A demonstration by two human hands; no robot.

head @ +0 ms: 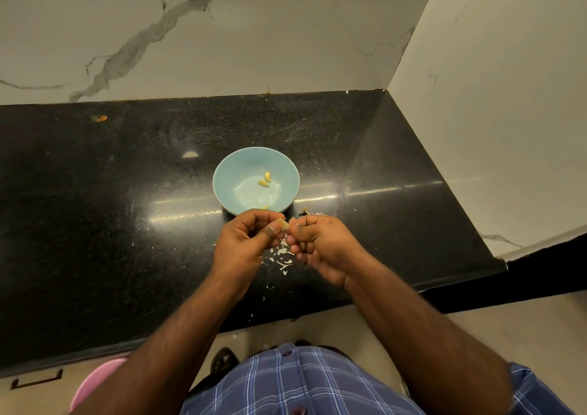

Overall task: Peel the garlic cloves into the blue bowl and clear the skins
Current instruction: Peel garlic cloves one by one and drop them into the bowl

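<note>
I pinch a clove (282,223) between both hands, left hand (246,240) and right hand (320,244), just in front of the bowl (228,173). It looks small, light and slippery, so I should hold its ends. The skins (283,260) are thin and flaky below.

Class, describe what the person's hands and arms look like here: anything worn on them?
Both forearms are bare to the frame edge, with no sleeves visible. The left hand and right hand wear no gloves; no rings, watch or bracelet show. The blue plaid shirt covers only the torso.
</note>
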